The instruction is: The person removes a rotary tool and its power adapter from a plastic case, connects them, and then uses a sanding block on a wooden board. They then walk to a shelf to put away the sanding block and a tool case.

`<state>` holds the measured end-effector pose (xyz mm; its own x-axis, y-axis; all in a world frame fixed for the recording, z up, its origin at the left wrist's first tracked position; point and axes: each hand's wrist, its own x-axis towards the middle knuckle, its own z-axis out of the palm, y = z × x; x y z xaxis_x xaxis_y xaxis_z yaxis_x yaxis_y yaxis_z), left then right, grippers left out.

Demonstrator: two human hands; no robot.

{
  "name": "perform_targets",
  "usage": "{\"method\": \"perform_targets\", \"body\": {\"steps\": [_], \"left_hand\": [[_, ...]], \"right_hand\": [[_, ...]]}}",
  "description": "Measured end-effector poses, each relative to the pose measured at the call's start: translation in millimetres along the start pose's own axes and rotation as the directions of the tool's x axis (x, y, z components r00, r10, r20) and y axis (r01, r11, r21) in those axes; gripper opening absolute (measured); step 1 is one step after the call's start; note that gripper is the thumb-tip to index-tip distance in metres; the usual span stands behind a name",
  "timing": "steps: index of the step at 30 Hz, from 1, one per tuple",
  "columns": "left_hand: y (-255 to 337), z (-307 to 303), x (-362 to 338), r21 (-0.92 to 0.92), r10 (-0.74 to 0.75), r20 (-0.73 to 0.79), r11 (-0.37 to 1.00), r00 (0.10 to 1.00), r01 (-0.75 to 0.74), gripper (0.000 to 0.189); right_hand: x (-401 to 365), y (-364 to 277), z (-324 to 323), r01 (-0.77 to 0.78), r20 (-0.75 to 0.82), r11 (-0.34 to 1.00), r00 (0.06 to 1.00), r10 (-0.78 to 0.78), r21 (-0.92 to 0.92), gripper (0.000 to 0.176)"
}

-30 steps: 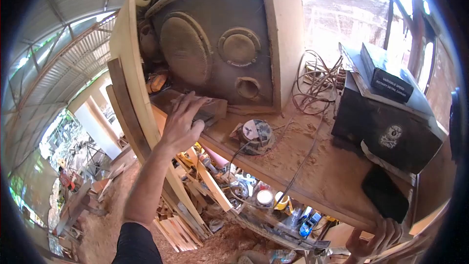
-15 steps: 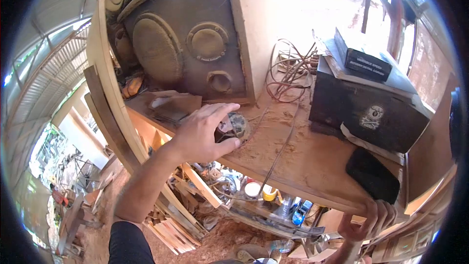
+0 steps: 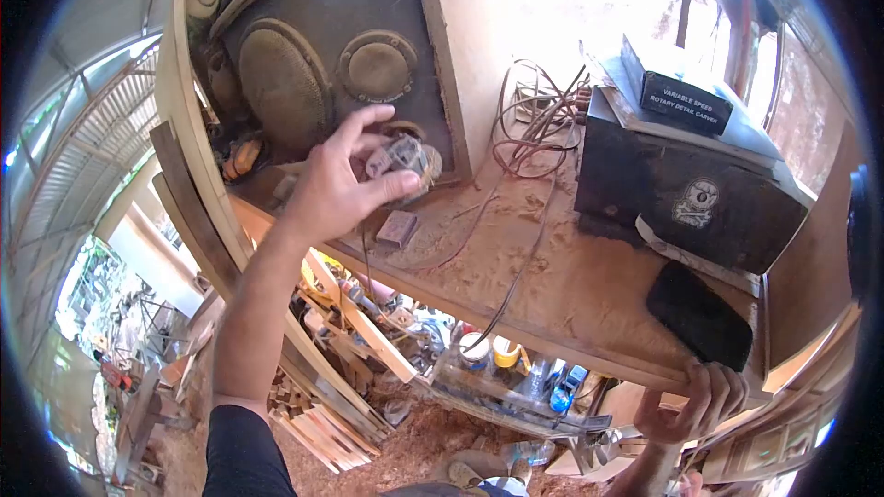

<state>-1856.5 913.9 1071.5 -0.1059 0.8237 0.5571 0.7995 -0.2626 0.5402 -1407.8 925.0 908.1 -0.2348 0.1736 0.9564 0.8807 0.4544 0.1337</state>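
My left hand [image 3: 333,179] is raised over the shelf in front of the speaker cabinet. Its thumb and fingers curve around a small dusty device [image 3: 405,162] with a see-through, pinkish-grey body; I cannot make out its exact kind. A thin cord [image 3: 367,253] hangs below that hand. On the dusty shelf [image 3: 497,262] under it lies a small reddish-brown block [image 3: 397,229]. At the front right, my right hand [image 3: 695,405] has its fingers bent over the shelf's edge, just below a black flat object [image 3: 700,313].
A large dusty speaker cabinet [image 3: 437,74] stands at the back left. Coiled wires [image 3: 534,138] lie beside it. A dark box [image 3: 686,189] with a skull mark carries a rotary carver box [image 3: 686,103]. Below are paint tubs [image 3: 474,350] and wood strips [image 3: 322,437].
My left hand has moved up and back toward the speaker, with the small device lifted off the shelf. The reddish-brown block now shows. My right hand stays on the edge.
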Motion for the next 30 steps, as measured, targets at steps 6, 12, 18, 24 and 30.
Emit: {"method": "perform_targets", "body": {"steps": [6, 12, 18, 24, 30], "left_hand": [[4.9, -11.6, 5.4, 0.010, 0.009, 0.016, 1.000, 1.000, -0.009, 0.081], [-8.0, 2.0, -0.9, 0.027, -0.026, 0.088, 0.999, 0.996, 0.023, 0.079], [-11.7, -0.9, -5.2, 0.245, -0.072, 0.067, 0.968, 0.995, 0.054, 0.077], [-25.9, -25.0, -18.4, 0.419, -0.269, -0.018, 0.872, 0.963, 0.252, 0.075], [-55.4, -21.5, -36.3, 0.410, -0.242, 0.050, 0.890, 0.969, 0.201, 0.073]], "right_hand": [[-1.3, -0.3, 0.4, -0.012, 0.000, 1.000, 1.000, 0.012, -0.003, 0.037], [0.2, -0.1, -1.9, 0.011, 0.032, 0.999, 0.999, -0.010, -0.041, 0.035], [1.7, -0.5, -0.7, 0.020, 0.003, 1.000, 1.000, -0.020, -0.016, 0.035], [-7.3, 2.3, -2.1, -0.010, 0.045, 1.000, 0.999, 0.010, 0.013, 0.038], [-8.7, 2.8, -1.7, -0.001, 0.039, 1.000, 0.999, 0.002, -0.022, 0.036]]}}
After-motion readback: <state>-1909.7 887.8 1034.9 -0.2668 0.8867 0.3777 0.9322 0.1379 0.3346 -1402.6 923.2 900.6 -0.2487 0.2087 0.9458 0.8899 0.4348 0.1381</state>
